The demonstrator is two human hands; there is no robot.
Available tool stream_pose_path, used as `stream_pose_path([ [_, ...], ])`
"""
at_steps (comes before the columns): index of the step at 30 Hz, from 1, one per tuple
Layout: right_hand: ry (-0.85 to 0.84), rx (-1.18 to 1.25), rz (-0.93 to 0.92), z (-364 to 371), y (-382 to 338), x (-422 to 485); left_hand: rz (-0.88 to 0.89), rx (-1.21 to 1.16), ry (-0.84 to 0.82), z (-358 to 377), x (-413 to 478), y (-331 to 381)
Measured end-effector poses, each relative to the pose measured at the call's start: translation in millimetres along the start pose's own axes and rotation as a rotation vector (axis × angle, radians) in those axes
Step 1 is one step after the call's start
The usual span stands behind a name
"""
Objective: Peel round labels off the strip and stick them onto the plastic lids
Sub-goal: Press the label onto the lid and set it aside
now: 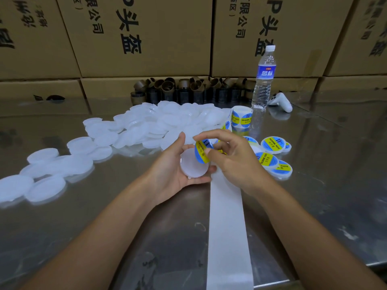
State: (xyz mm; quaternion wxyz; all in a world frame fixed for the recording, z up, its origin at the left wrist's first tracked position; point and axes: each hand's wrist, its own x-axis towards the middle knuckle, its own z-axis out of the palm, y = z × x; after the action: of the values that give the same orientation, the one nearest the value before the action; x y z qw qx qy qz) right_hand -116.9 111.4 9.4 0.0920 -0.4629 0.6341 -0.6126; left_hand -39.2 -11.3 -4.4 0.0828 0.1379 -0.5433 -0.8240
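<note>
Left hand (174,176) grips a lid (193,165), right hand (236,159) pinches a label (201,152) over a steel table (314,185) before stacked cartons (167,38).

white strip (227,227) runs off the bottom edge, top end under right hand (234,164) | round label (201,152) partly covered by fingers (209,134) | lid pile (14,188) clipped at the left edge | box (146,59) lettering chopped off up top

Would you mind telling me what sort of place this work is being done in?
Probably a warehouse or packing room: stacked cartons behind a steel table, and a heap of unlabelled lids.
</note>
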Motion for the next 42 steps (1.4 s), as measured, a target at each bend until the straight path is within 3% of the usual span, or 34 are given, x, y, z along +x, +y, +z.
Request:
stream_pose_path([
  [16, -0.116, -0.253, -0.018, 7.4, 6.5, -3.8, 0.008, -0.05, -0.157, 1.3, 0.5, -1.4],
  [42, -0.142, -0.319, 0.004, 8.1, 6.2, -5.2, 0.015, -0.008, -0.089, 1.0, 1.5, -1.9],
])
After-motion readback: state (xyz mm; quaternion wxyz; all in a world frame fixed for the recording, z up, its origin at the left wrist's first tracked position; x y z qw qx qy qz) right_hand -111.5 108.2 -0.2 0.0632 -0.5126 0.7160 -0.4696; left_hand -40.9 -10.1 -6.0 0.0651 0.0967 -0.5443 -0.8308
